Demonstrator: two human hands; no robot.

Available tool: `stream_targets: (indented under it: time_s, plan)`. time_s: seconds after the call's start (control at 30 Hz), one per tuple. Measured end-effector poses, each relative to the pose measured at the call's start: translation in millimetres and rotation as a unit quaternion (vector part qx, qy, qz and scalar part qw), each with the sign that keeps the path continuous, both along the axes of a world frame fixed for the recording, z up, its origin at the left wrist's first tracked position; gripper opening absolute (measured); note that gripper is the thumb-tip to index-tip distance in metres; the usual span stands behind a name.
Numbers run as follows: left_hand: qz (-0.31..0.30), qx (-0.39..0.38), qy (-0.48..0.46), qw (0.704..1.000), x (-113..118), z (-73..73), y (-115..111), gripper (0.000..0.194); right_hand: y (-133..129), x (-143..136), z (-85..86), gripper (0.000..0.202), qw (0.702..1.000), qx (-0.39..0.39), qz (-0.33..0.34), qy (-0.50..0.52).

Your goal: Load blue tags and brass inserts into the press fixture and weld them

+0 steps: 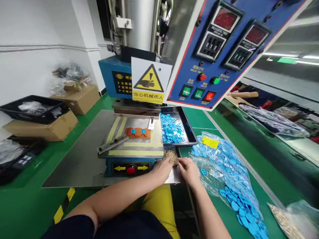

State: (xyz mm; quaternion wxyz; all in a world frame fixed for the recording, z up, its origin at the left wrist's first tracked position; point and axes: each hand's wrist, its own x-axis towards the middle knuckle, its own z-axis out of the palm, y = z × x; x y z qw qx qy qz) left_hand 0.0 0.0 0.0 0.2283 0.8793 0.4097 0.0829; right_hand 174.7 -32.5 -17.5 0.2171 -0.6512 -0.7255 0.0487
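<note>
My left hand (163,170) is at the near left edge of a small dark tray of brass-coloured pieces (170,156), its fingertips among them. At the tray's right side is my right hand (188,169), thumb and fingers drawn together; anything between them is too small to make out. On the machine's taped plate (139,148) rests an orange-brown block (138,133) bearing two blue pieces (143,131). A metal bar (112,144) lies slanted on the plate's left part. Behind the small tray stands a black tray (188,132) full of blue pieces (171,129).
The machine's press head (136,108) hangs over the plate, beside a blue control panel (189,78). Bags of blue pieces (231,176) cover the right bench. Cartons (83,99) and a black crate (32,111) stand left. A person's arm (246,94) shows far right.
</note>
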Motion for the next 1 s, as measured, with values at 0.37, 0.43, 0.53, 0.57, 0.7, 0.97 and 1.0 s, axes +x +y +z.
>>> stream_targets:
  time_s: [0.37, 0.43, 0.53, 0.57, 0.7, 0.97, 1.0]
  plan:
    - [0.052, 0.007, -0.027, 0.998, 24, -20.3, 24, 0.025, 16, -19, -6.0, 0.016, 0.991, 0.03, -0.004, -0.129]
    - [0.05, 0.017, -0.037, 0.998, 24, -23.5, 25, 0.024, 17, -20, -7.7, 0.017, 0.991, 0.041, -0.003, -0.129]
    - [0.049, 0.027, -0.045, 0.997, 24, -26.4, 26, 0.022, 17, -19, -10.7, 0.017, 0.992, 0.052, 0.001, -0.115]
    - [0.05, 0.03, -0.047, 0.997, 24, -27.0, 26, 0.021, 17, -18, -11.9, 0.017, 0.993, 0.055, 0.001, -0.107]
    - [0.047, 0.043, -0.053, 0.997, 23, -27.2, 26, 0.02, 16, -15, -17.3, 0.013, 0.997, 0.068, 0.001, -0.03]
    - [0.045, 0.088, -0.127, 0.987, 23, -35.3, 25, 0.014, 15, -9, -21.6, 0.013, 0.989, 0.092, -0.01, 0.12]
    - [0.044, 0.09, -0.141, 0.985, 23, -37.4, 25, 0.014, 15, -8, -21.3, 0.013, 0.986, 0.095, -0.014, 0.133]
